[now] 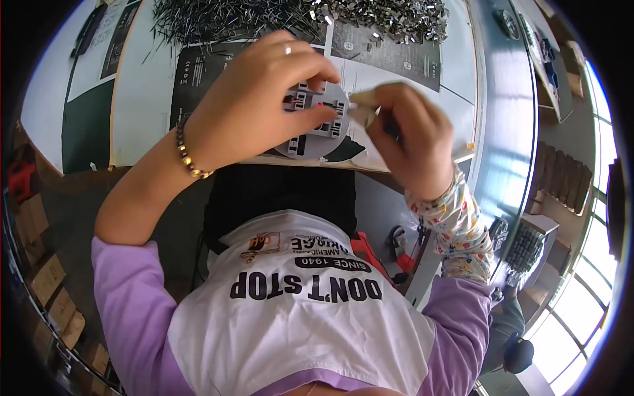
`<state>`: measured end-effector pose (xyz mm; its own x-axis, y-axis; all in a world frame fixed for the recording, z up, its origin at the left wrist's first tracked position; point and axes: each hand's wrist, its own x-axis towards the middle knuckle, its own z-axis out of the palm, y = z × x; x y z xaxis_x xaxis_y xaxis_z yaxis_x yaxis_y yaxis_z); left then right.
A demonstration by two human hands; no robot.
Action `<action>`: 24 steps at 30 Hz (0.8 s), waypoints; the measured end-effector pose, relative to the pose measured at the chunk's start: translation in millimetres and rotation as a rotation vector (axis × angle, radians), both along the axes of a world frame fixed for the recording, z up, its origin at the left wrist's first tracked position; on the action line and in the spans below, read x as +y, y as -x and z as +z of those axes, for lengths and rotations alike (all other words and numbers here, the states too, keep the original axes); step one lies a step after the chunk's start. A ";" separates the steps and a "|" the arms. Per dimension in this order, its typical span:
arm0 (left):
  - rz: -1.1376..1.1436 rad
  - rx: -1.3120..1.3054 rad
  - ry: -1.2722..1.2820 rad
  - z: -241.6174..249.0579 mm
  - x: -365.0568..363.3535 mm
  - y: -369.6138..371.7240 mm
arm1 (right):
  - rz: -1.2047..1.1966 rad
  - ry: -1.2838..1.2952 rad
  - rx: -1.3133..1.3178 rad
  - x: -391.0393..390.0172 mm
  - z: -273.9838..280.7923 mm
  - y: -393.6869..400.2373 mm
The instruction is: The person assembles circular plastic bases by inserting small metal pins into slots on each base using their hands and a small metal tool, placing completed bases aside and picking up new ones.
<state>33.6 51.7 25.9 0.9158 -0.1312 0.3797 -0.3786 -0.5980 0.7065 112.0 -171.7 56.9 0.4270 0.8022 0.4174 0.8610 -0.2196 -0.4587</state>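
Note:
A round grey plastic part with raised slotted blocks lies at the front edge of the work table. My left hand reaches across it, fingers curled over its far side and thumb pressed on the blocks. Small pink-red spots show near that thumb. Just right of the part, my right hand is blurred by motion, its fingers closed in a pinch. Pale coverings wrap its fingertips, which meet at the part's right edge; what they pinch, I cannot tell.
Dark thin metal pins are heaped at the back of the table, beside a pile of small shiny metal pieces. Printed black-and-white cardboard covers the tabletop. Another person is at lower right, near a box of dark parts.

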 end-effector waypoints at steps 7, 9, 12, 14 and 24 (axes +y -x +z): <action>-0.184 -0.073 -0.075 -23.7 -3.3 4.8 | 0.160 0.108 -0.022 -26.2 -39.9 35.5; -0.188 -0.060 -0.044 -26.0 -9.8 2.5 | 0.128 0.086 0.026 -24.0 -40.4 32.9; -0.156 -0.015 -0.075 -23.2 -19.4 4.3 | 0.054 0.058 0.089 -26.7 -38.4 32.1; -0.123 0.020 -0.089 -22.5 -23.9 9.1 | -0.058 0.024 0.173 -27.5 -38.1 33.2; 0.053 -0.074 -0.159 -25.6 -37.0 20.8 | -0.036 0.030 0.207 -18.6 -41.7 35.4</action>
<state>12.8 14.6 0.3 0.8932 -0.1469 0.4250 -0.3911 -0.7203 0.5729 76.6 -190.4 15.3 0.5295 0.7959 0.2934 0.7403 -0.2647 -0.6180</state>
